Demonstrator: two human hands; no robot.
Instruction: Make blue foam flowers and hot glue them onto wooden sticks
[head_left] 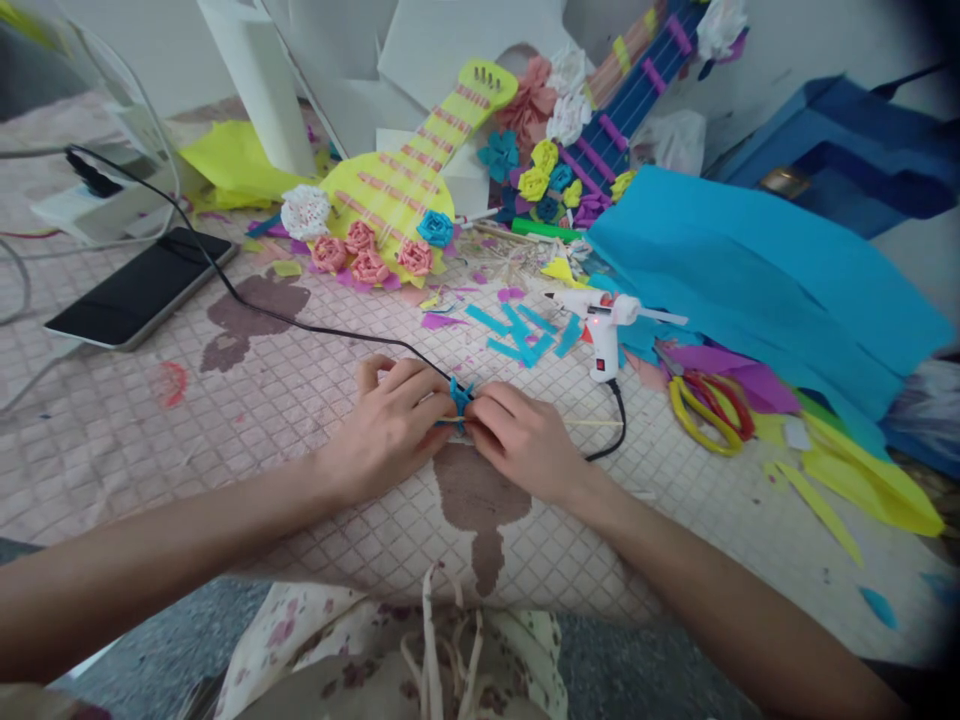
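Observation:
Both of my hands meet at the middle of the quilted pink cloth [300, 400]. My left hand [394, 425] and my right hand [521, 440] have their fingers pinched together on a small piece of blue paper [460, 394] that is rolled or folded around a thin wooden stick [592, 423]. The stick runs out to the right from under my right hand. Loose blue paper strips [517, 335] lie just beyond my hands.
A white glue gun [604, 330] stands right of the strips, its black cord [300, 325] running left past my hands. Scissors [709, 410] with yellow and red handles lie at right beside blue crepe paper [757, 270]. A phone [142, 285], a yellow paper guitar [405, 180] and paper flowers [367, 255] lie farther back.

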